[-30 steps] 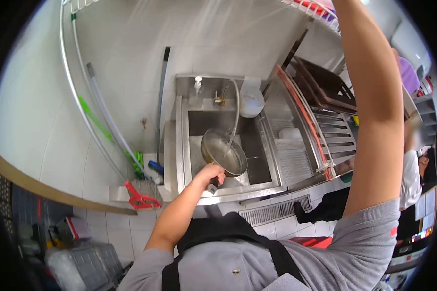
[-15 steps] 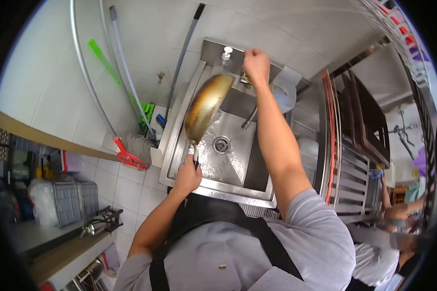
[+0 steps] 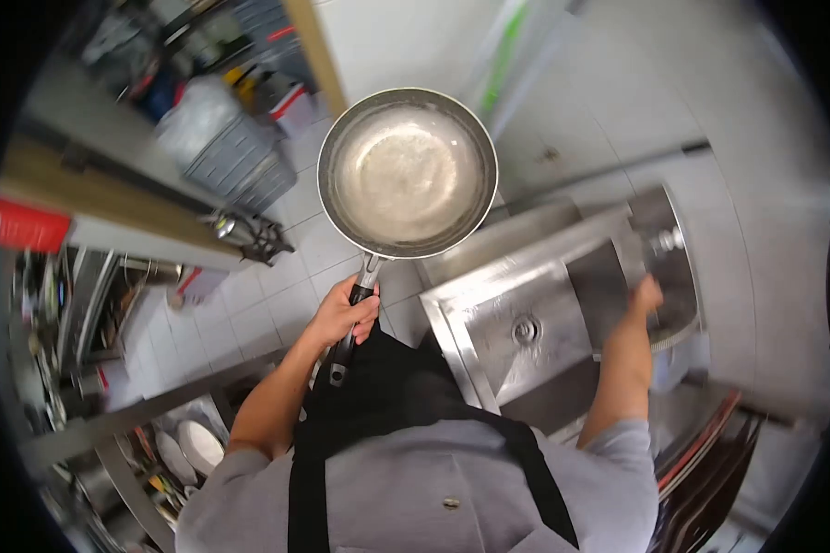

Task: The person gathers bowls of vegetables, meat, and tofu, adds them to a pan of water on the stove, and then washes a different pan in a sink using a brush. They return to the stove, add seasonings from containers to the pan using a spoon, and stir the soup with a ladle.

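The frying pan (image 3: 408,173) extends beyond the left hand (image 3: 346,313), whose fingers wrap its black handle. Right of that grip lies the wet metal sink (image 3: 528,334); the right hand (image 3: 647,293) reaches over its far end, finger closure unclear.

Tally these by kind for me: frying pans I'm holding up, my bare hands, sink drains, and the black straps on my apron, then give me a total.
Frying pan: 1
Bare hands: 2, the left hand on the pan's handle, the right hand over the sink
Sink drain: 1
Black straps: 2, left strap and right strap
Total: 6
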Demonstrator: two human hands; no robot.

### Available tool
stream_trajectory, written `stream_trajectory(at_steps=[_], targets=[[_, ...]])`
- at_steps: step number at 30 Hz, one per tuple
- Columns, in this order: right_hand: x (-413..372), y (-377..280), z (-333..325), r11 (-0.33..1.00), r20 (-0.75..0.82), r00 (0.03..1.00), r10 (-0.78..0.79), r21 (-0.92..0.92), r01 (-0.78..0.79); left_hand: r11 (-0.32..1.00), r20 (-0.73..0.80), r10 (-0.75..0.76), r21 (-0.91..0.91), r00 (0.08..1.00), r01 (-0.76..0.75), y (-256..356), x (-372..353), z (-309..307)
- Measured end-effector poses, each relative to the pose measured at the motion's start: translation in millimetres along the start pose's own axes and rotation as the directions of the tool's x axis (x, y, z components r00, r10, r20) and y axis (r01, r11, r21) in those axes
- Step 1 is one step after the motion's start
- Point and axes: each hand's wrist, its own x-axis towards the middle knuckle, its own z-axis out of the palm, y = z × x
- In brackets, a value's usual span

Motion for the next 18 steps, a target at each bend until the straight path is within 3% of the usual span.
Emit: stream_trajectory(at_steps=[1,2,3,4,5,6,7,8,9,10,11,12,13,14,15,16,17,18], targets=[[-25,-11,-3,0.938,-0.019,0.997,0.08,0.339,-0.069,0.999,-0.043,0.049,0.011,0.998,-0.048,-3,-3,-19],[-42,-14,-7,0.996,-0.074,0.995,-0.063,0.064,0.067,0.997,-0.094,0.07,-0.016,0.993,-0.072,-6,-8,-36],[-65,-32,-7,0.982,-0.213,0.977,0.005,0.186,0.035,0.995,-0.165,0.1,0.038,0.981,-0.095,-6,-11,-56],[-62,-17,0,0.957,-0.437,0.851,-0.291,-0.113,0.269,0.989,-0.236,0.132,0.097,0.963,-0.111,-6,-14,-76],[-82,-26,-6,0.844,-0.37,0.833,-0.411,-0.5,0.194,0.99,-0.288,0.138,0.07,0.948,-0.123,-7,-18,-97],[-100,-30,1,0.889,-0.426,0.838,-0.341,-0.437,0.139,0.987,-0.338,0.162,0.055,0.927,-0.152,-7,-24,-123],[-149,-58,15,0.974,-0.597,0.771,-0.222,-0.173,0.146,0.992,-0.39,0.113,0.001,0.914,-0.123,-9,-29,-151],[-183,-71,27,0.984,-0.553,0.818,-0.161,-0.149,0.094,0.994,-0.434,0.064,-0.056,0.898,-0.098,-9,-33,-178],[-218,-80,48,0.983,-0.529,0.828,-0.184,-0.077,0.17,0.989,-0.497,0.047,-0.099,0.866,-0.111,-10,-37,-202],[-269,-102,67,0.934,-0.534,0.772,-0.346,-0.116,0.339,0.982,-0.534,0.069,-0.115,0.842,-0.153,-15,-38,-230],[-310,-121,92,0.931,-0.464,0.815,-0.347,-0.064,0.36,0.968,-0.575,-0.02,-0.217,0.818,-0.129,-20,-36,-263],[-362,-150,116,0.868,-0.398,0.783,-0.477,-0.078,0.49,0.942,-0.602,-0.108,-0.316,0.791,-0.112,-21,-37,-296],[-410,-179,142,0.79,-0.298,0.765,-0.57,0.056,0.61,0.882,-0.642,-0.221,-0.453,0.734,-0.13,-19,-36,-324],[-454,-210,169,0.69,-0.207,0.719,-0.663,0.201,0.695,0.793,-0.611,-0.285,-0.583,0.738,-0.177,-42,-27,-370],[-493,-240,193,0.672,0.019,0.711,-0.703,0.343,0.656,0.795,-0.642,-0.293,-0.575,0.709,-0.192,-48,-26,-398],[-527,-269,214,0.668,0.238,0.643,-0.728,0.46,0.585,0.799,-0.668,-0.304,-0.567,0.679,-0.2,-52,-26,-419],[-556,-297,233,0.578,0.365,0.45,-0.815,0.566,0.588,0.788,-0.688,-0.286,-0.565,0.667,-0.245,-61,-27,-437],[-583,-323,248,0.495,0.453,0.224,-0.863,0.667,0.558,0.699,-0.732,-0.349,-0.619,0.585,-0.358,-72,-30,-454]])
